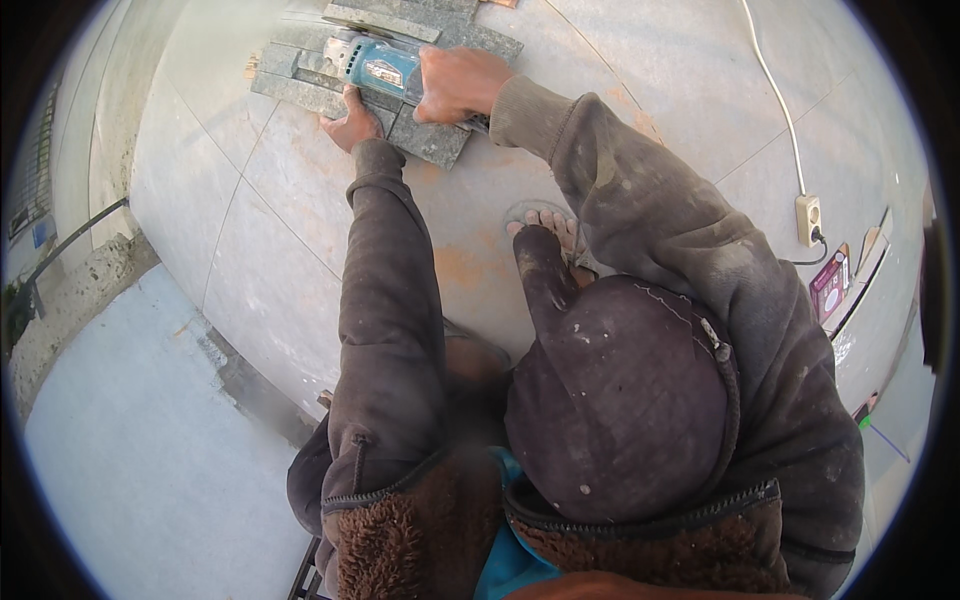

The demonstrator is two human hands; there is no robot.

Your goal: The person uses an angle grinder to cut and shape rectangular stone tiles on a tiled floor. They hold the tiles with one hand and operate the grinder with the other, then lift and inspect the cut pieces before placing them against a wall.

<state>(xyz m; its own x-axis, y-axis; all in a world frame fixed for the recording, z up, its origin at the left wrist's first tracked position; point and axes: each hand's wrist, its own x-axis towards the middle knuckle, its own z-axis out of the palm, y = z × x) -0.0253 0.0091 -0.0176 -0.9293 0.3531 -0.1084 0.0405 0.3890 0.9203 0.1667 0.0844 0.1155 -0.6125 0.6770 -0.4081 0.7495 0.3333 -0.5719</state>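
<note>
A blue-green angle grinder [385, 68] lies across a patch of grey-green stone strip tiles [310, 97] at the top of the view. My right hand [460, 82] is closed around the grinder's body from the right. Its pale, dusty head points left, and the disc cannot be made out. Just below the tool, my left hand [354, 122] grips the near edge of a stone tile, thumb on top and a finger at the edge. Part of that hand's grip is hidden. More stone pieces [432, 138] lie beneath and beside the grinder.
Large pale floor tiles [300, 190] with dust and orange stains surround the stones. My sandalled foot [545, 222] stands close by. On the right, a white cable [775, 85] runs to a socket block [809, 221], near a purple package [829, 284]. A low ledge [75, 300] borders the left.
</note>
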